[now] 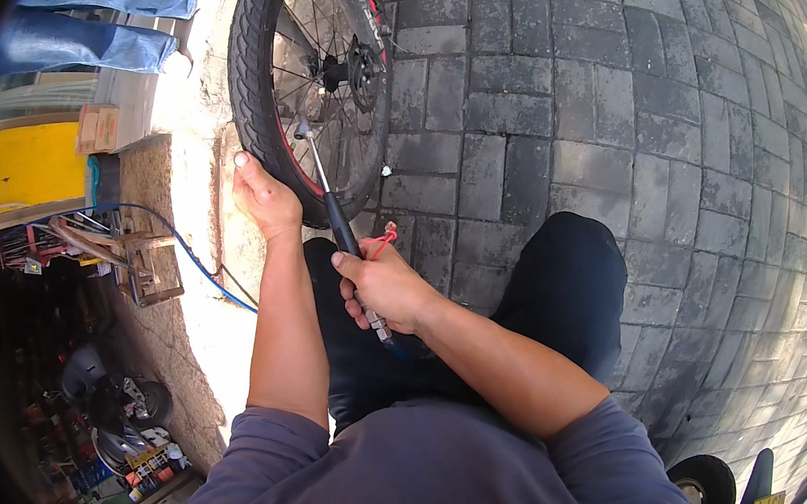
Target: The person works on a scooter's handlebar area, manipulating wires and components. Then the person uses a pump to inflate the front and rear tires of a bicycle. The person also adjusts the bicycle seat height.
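A bicycle wheel (264, 56) with a black knobby tire, red-lined rim and thin spokes stands ahead of me on a black frame. My left hand (264, 197) grips the tire's lower left side, thumb on the tread. My right hand (375, 279) is closed on an air inflator (340, 211) with a black handle, a long silver tube reaching into the spokes, a red loop and a metal fitting at the bottom. The inflator lies across the tire beside my left hand. Whether its tip is on the valve I cannot tell.
Another person's jeans-clad legs (116, 46) are at upper left. A blue hose (184, 247), a yellow panel (26, 170), a wooden tool box (144, 276) and cluttered parts (117, 408) line the left. Grey pavers (594, 94) cover the ground. A vehicle's tire (717, 492) is at lower right.
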The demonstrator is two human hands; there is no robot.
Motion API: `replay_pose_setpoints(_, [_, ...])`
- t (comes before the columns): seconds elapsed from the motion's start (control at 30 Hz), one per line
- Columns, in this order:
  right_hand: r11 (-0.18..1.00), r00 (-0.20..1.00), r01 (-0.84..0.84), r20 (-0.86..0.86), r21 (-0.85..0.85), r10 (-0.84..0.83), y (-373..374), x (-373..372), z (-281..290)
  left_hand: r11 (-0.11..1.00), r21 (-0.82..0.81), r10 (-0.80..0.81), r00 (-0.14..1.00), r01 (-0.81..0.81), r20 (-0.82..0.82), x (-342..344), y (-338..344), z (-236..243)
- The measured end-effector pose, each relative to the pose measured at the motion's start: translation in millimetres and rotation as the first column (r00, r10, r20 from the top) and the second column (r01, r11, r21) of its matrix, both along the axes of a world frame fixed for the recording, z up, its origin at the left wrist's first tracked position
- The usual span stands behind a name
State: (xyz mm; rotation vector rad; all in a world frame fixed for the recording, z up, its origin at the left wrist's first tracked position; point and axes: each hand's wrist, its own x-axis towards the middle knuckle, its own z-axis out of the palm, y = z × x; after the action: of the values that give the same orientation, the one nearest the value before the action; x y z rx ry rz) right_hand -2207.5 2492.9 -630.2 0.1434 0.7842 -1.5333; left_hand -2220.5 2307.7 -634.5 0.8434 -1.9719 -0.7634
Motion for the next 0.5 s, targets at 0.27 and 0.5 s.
replay_pose_setpoints(0.27, [0.999,0.999,0.022,0.037,0.025,-0.023,2.3,1.9,21.1,1.0,0.021,0.005,1.0,-0.005,0.011,-0.4,8.2,0.7])
replay_pose_setpoints(0.5, [0.999,0.999,0.032,0.027,0.015,-0.032,2.2,11.0,32.3,0.997,-0.05,0.056,0.995,-0.052,0.08,1.5,12.1,0.1])
